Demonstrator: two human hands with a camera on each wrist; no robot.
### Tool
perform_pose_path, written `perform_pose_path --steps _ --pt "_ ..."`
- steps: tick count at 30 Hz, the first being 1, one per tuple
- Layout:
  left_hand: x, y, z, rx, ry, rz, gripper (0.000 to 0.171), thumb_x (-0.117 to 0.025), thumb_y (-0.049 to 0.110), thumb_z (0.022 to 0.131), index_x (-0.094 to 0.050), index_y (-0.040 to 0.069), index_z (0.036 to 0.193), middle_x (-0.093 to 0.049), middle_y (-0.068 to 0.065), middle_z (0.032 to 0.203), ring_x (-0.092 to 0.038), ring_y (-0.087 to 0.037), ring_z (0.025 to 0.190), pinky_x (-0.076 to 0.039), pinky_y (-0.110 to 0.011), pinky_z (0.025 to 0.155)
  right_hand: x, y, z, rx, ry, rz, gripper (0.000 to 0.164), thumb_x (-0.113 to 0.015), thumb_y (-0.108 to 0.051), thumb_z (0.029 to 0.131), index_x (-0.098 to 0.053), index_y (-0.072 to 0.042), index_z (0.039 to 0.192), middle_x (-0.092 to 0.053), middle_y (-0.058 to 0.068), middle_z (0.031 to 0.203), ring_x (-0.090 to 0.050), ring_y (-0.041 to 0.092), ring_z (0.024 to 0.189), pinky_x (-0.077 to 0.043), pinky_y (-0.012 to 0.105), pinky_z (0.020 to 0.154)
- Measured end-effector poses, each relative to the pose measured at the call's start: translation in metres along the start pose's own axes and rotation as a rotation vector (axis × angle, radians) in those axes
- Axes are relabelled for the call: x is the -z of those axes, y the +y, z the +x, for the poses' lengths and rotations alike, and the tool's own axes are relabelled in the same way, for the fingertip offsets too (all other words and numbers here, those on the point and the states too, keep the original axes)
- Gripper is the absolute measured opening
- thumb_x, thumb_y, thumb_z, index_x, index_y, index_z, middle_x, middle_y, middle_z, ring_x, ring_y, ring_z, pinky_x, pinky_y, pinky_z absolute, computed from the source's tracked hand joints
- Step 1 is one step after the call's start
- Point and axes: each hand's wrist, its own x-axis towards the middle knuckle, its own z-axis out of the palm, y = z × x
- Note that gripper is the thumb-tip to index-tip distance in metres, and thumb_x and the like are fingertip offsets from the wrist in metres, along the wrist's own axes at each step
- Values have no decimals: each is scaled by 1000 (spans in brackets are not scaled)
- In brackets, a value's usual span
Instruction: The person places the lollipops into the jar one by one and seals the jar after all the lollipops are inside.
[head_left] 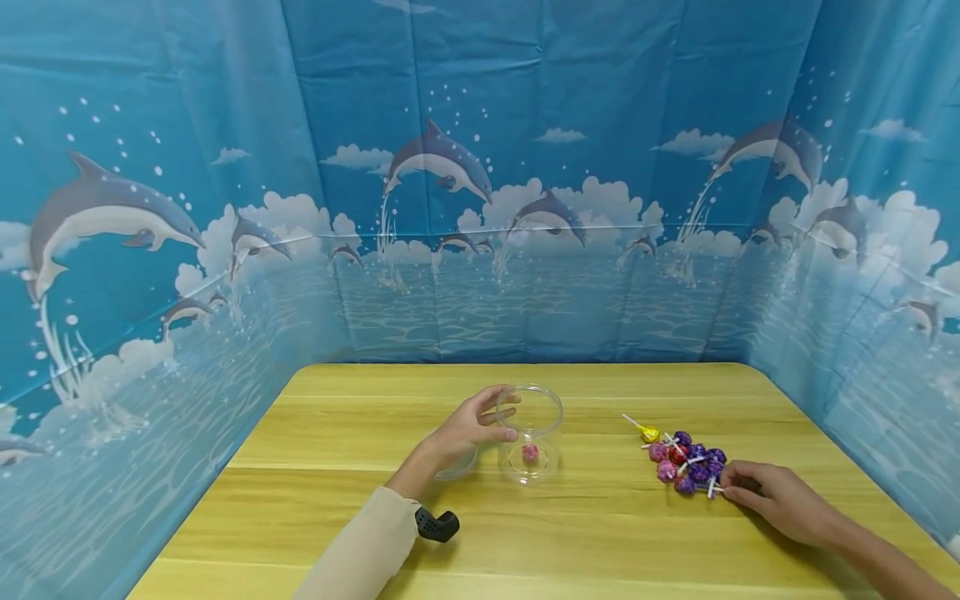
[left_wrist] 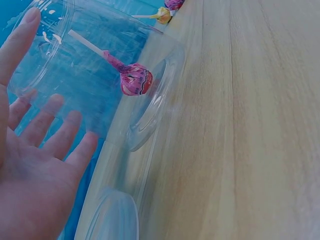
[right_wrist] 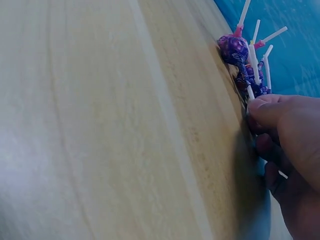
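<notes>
A clear plastic jar (head_left: 551, 440) stands upright in mid-table with one pink-wrapped lollipop (left_wrist: 134, 80) inside. My left hand (head_left: 480, 421) rests beside it, thumb at the near side of the jar and fingers reaching along its far side. Those fingers are spread and fairly straight in the left wrist view. My right hand (head_left: 780, 498) pinches the white stick of a purple-wrapped lollipop (right_wrist: 234, 49) between thumb and forefinger, at the right edge of a pile of lollipops (head_left: 697, 472). The pile has purple, pink and red wrappers, with a yellow lollipop (head_left: 649, 434) at its far left.
A clear round lid (head_left: 457, 465) lies on the wooden table (head_left: 570, 542) left of the jar, partly behind my left wrist. A black camera piece (head_left: 437, 525) sticks out from the left cuff. Blue dolphin-print curtains (head_left: 480, 300) enclose the table's back and sides.
</notes>
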Motion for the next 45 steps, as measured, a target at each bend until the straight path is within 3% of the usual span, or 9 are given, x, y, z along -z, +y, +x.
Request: perform_pose_path --steps 5,10,20,26,36,45 --pt "0 0 -1 -4 0 1 76 -80 19 95 -39 17 159 -42 -13 158 -38 -33 147 -46 -42 109 8 -1 3 -40 -58 -4 13 -64 -5 102 -71 -16 100 -66 -13 95 -57 -4 86 -50 25 65" --pt "1 -1 0 -11 -4 5 76 -80 21 94 -40 17 159 -41 -13 158 -37 -33 148 -46 -42 109 15 -7 5 -84 -86 37 11 -60 -4 104 -68 -11 101 -64 -9 93 -54 -1 81 -48 26 63" --pt "0 1 1 -6 -15 -8 76 -77 13 97 -36 13 161 -39 -17 160 -31 -42 149 -46 -42 108 29 -17 16 -24 -44 96 14 -54 2 106 -66 -6 104 -64 -3 92 -55 9 76 -46 27 59" --pt "0 1 2 -3 -11 -8 77 -78 14 96 -36 13 161 -42 -13 158 -32 -41 149 -47 -42 108 38 -27 34 -38 -45 104 14 -51 1 107 -65 -1 108 -63 1 94 -54 11 74 -44 28 57" --pt "3 -1 1 -4 -12 -8 80 -82 20 93 -38 16 159 -37 -19 161 -34 -39 148 -47 -41 107 47 -54 69 -56 26 72 12 -55 0 106 -67 -3 107 -63 1 94 -52 8 69 -43 29 57" --pt "3 1 0 0 -14 -2 78 -81 19 93 -39 16 159 -37 -20 161 -34 -39 148 -48 -41 107 49 -72 94 -75 21 42 12 -56 -5 107 -68 -4 109 -65 1 98 -57 12 80 -50 31 65"
